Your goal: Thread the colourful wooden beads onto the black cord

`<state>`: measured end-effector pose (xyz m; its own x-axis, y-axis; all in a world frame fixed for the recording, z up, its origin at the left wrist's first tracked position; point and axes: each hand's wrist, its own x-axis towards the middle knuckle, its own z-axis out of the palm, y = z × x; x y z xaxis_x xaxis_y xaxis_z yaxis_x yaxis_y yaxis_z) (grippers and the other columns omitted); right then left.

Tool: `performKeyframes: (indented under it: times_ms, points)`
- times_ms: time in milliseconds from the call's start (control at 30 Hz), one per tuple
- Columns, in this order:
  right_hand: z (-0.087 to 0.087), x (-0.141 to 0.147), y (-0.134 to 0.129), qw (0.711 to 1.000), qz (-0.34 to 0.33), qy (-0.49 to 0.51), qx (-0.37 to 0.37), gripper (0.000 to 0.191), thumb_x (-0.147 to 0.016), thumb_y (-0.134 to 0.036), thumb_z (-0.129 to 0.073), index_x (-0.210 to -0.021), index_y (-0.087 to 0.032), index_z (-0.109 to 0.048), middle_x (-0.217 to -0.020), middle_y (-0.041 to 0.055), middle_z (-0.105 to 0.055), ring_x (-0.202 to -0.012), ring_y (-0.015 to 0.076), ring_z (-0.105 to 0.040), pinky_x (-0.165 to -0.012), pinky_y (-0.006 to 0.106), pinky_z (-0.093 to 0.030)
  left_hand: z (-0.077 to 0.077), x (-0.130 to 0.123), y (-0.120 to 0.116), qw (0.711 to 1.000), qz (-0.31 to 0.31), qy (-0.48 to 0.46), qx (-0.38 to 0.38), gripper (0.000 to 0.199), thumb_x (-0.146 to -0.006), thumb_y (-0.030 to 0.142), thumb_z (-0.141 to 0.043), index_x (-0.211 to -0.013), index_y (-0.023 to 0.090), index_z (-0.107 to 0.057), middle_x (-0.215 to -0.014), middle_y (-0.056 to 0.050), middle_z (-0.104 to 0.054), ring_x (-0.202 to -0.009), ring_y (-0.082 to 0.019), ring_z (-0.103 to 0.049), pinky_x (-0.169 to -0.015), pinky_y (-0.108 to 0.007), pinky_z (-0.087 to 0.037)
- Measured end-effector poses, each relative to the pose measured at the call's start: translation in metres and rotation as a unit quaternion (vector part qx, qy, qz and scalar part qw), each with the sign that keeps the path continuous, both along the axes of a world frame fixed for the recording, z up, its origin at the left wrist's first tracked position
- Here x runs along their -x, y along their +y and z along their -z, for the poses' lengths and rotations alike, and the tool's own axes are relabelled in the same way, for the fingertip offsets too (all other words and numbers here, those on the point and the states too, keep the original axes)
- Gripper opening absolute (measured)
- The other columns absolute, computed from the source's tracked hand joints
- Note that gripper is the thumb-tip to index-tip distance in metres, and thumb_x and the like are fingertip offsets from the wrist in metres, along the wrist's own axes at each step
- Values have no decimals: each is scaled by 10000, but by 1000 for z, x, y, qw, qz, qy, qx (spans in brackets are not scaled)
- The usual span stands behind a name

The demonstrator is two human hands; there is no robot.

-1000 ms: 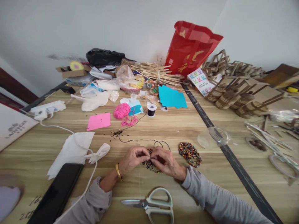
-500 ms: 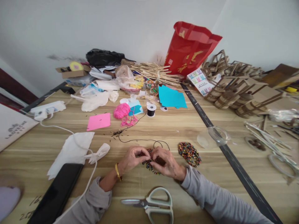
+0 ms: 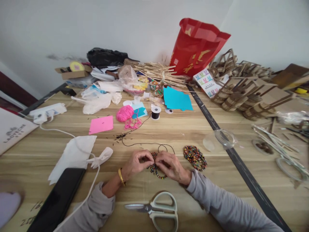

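A: What have you got at my left hand [image 3: 135,163]?

B: Its thumb and forefinger are pinched closed at the tips, just over the beaded strand [image 3: 160,175]. I can't tell what sits between them; it's too small.

A: And my right hand [image 3: 171,166]?

B: Also pinched, thumb to forefinger, its tips meeting the left ones. I can't make out its grip either. The strand lies on the tabletop [image 3: 193,199], under and between the 2 hands, partly hidden by the fingers.

A: Anything close by?

B: I see a bundle of multicoloured beads [image 3: 195,158] just right of the right hand, and scissors [image 3: 154,207] on the near side, blades pointing left and slightly apart. Black cord [image 3: 138,144] loops over the wood just beyond my fingers and runs towards the spool [image 3: 155,113] on the far side.

A: Further out?

B: Pink yarn [image 3: 124,113] is left of the spool, with a pink sheet [image 3: 101,124] left of that. Blue sheets [image 3: 177,98] lie to the spool's right, and a red bag [image 3: 196,48] stands at the far edge. Near left, a black phone [image 3: 58,199] touches white paper [image 3: 72,158]
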<state>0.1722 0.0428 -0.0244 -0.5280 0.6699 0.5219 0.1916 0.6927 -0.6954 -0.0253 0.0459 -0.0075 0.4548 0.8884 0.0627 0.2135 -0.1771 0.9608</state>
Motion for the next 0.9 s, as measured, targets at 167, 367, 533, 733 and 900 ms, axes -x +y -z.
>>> performKeyframes:
  times_ms: [167, 367, 533, 733, 900]
  points:
    - [-1, -2, 0, 999, 28, 20, 24, 85, -919, -199, -494, -857, -187, -552, -735, 33, -569, -672, 141, -516, -611, 256, -432, -5, -1, -4, 994, 10, 55, -97, 45, -754, 175, -662, -732, 140, -644, -720, -54, -641, -712, -166, -577, -712, -289, -452]
    - [0, -5, 0, 995, 58, 56, 64, 94, -921, -223, -491, -848, -187, -540, -736, 22, -537, -663, 136, -507, -600, 251, -430, -4, -2, -11, 955, 121, 154, -223, 62, -776, 140, -647, -747, 173, -691, -775, -51, -612, -828, -182, -542, -834, -314, -414]
    - [-1, -5, -1, 995, 58, 51, 69, 136, -931, -263, -481, -838, -184, -540, -737, 26, -539, -668, 140, -510, -601, 255, -435, -1, -3, -15, 921, 154, 222, -281, 85, -796, 147, -628, -777, 178, -705, -798, -58, -587, -891, -204, -502, -866, -322, -409]
    - [-1, -5, -1, 995, 53, 49, 72, 139, -932, -267, -487, -845, -178, -548, -732, 26, -540, -657, 135, -504, -593, 249, -426, 5, -4, -17, 906, 141, 238, -319, 122, -843, 171, -590, -798, 189, -702, -797, -40, -587, -914, -195, -500, -908, -333, -403]
    - [-2, -4, -1, 995, 48, 49, 66, 148, -934, -277, -482, -843, -179, -544, -728, 27, -541, -657, 138, -502, -593, 254, -422, 7, -4, -16, 906, 119, 245, -323, 103, -835, 142, -594, -803, 175, -685, -811, -39, -591, -922, -190, -510, -910, -328, -418]
